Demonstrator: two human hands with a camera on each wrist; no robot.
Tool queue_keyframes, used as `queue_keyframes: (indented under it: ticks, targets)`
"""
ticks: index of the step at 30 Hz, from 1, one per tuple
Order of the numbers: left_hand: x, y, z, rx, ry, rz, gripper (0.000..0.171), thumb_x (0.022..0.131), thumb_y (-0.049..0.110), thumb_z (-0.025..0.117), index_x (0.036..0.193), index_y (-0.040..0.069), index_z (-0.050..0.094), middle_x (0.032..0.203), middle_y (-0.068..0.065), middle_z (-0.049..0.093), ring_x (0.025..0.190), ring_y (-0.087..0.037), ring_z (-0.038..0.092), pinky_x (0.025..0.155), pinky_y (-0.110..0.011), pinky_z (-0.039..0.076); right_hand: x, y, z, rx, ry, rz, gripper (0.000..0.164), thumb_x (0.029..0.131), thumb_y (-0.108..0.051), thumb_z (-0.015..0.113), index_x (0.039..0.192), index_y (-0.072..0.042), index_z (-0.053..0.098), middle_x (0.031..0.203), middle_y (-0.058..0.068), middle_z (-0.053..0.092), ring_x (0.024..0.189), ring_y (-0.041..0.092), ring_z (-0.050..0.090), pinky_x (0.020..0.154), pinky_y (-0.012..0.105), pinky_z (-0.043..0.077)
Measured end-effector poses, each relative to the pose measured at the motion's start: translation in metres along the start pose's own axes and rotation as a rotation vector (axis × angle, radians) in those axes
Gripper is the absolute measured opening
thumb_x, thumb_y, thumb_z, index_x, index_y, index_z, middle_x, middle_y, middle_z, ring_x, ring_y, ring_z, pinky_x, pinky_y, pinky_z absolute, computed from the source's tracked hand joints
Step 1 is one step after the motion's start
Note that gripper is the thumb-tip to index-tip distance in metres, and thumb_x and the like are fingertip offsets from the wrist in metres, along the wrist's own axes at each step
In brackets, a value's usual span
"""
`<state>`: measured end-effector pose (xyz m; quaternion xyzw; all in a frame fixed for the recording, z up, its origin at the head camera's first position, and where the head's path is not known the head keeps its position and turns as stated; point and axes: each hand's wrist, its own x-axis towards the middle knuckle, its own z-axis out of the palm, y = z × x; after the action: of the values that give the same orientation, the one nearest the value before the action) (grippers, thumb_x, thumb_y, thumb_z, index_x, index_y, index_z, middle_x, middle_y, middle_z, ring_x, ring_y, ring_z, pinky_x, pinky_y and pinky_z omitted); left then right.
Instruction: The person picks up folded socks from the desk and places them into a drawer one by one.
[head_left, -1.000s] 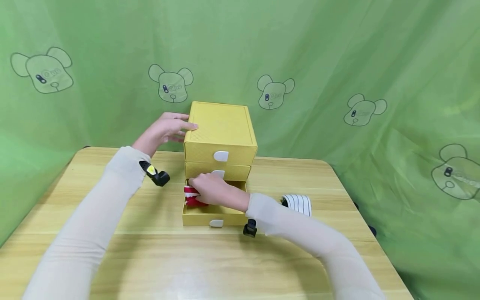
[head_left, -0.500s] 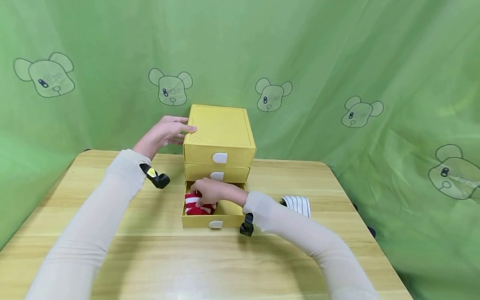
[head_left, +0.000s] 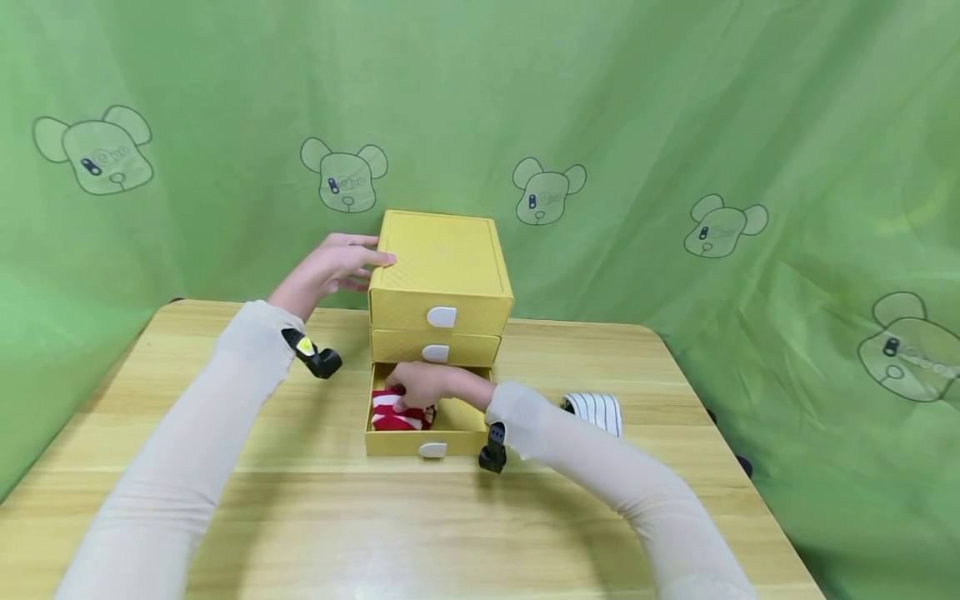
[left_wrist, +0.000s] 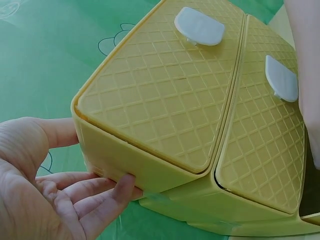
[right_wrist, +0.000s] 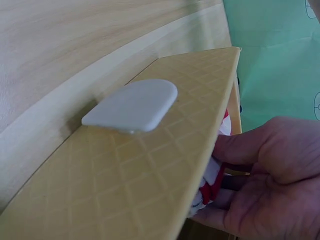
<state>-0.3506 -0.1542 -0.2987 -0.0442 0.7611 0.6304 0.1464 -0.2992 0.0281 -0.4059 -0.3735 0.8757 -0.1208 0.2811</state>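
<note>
A yellow drawer cabinet [head_left: 442, 254] with white tabs stands toward the back of the table. At its top left edge my left hand [head_left: 337, 260] rests with thumb on top and extended fingers along the side wall, as the left wrist view also shows. The bottom drawer [head_left: 393, 443] is pulled out. Inside its left half lies a bunched red-and-white striped cloth [head_left: 390, 413]. My right hand [head_left: 422, 383] reaches in from the right and holds this cloth between thumb and fingers. In the right wrist view the drawer front partly hides the cloth [right_wrist: 212, 184].
A rolled white cloth with dark stripes [head_left: 597, 412] lies right of the drawer on the wooden table [head_left: 315, 525]. The two upper drawers are closed. A green curtain [head_left: 450, 92] with bear-head outlines hangs behind the table.
The right hand has lowered the striped cloth a little farther into the bottom drawer, where more of it now shows. The left hand keeps its place on the cabinet.
</note>
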Motion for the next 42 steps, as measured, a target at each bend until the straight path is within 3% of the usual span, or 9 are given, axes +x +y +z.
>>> queue_keyframes:
  ticks: [7,12,20,29,37,42]
  targets:
    - [0.0,0.0,0.0,-0.001,0.003,0.002,0.074,0.098,0.017,0.069,0.161,0.012,0.029,0.15,-0.018,0.054,0.138,-0.035,0.054,0.112,-0.045,0.051,0.0,0.005,0.0,0.054,0.037,0.008,0.028,0.1,-0.006,0.064,0.126,0.001,0.068,0.115,0.015,0.07,0.066,0.011,0.063,0.06,0.021,0.059]
    - [0.0,-0.001,0.0,0.001,0.002,0.002,0.074,0.099,0.017,0.068,0.161,0.012,0.029,0.151,-0.018,0.054,0.138,-0.035,0.054,0.112,-0.045,0.051,0.001,0.007,0.002,0.017,0.055,-0.022,0.027,0.098,-0.007,0.066,0.124,-0.001,0.069,0.117,0.013,0.071,0.091,0.011,0.057,0.074,0.017,0.051]
    - [0.0,-0.001,0.001,-0.006,-0.001,0.005,0.074,0.098,0.018,0.068,0.161,0.013,0.03,0.151,-0.018,0.053,0.138,-0.035,0.053,0.114,-0.045,0.05,0.001,0.005,0.006,-0.085,0.195,-0.001,0.025,0.094,-0.012,0.074,0.117,-0.004,0.071,0.109,0.01,0.075,0.1,0.017,0.069,0.087,0.025,0.057]
    - [0.0,0.0,0.001,-0.014,0.005,-0.007,0.075,0.098,0.018,0.07,0.161,0.014,0.029,0.153,-0.016,0.052,0.139,-0.035,0.053,0.113,-0.044,0.05,-0.01,0.0,0.009,-0.191,0.287,0.039,0.03,0.087,-0.019,0.083,0.115,-0.011,0.075,0.1,0.003,0.074,0.085,0.013,0.061,0.074,0.026,0.054]
    - [0.001,-0.001,-0.001,-0.012,0.001,-0.002,0.075,0.098,0.02,0.069,0.162,0.014,0.029,0.153,-0.016,0.052,0.139,-0.034,0.053,0.113,-0.044,0.051,-0.012,0.0,0.012,-0.25,0.391,-0.001,0.011,0.087,-0.014,0.081,0.096,-0.013,0.076,0.086,-0.001,0.072,0.077,0.011,0.058,0.064,0.025,0.048]
    - [0.002,-0.002,-0.002,-0.012,0.004,-0.001,0.075,0.098,0.02,0.069,0.161,0.015,0.029,0.154,-0.015,0.051,0.14,-0.034,0.052,0.113,-0.044,0.051,-0.01,0.003,0.018,-0.311,0.409,-0.014,0.004,0.093,-0.013,0.073,0.094,-0.015,0.077,0.086,-0.002,0.075,0.076,0.01,0.063,0.063,0.026,0.054]
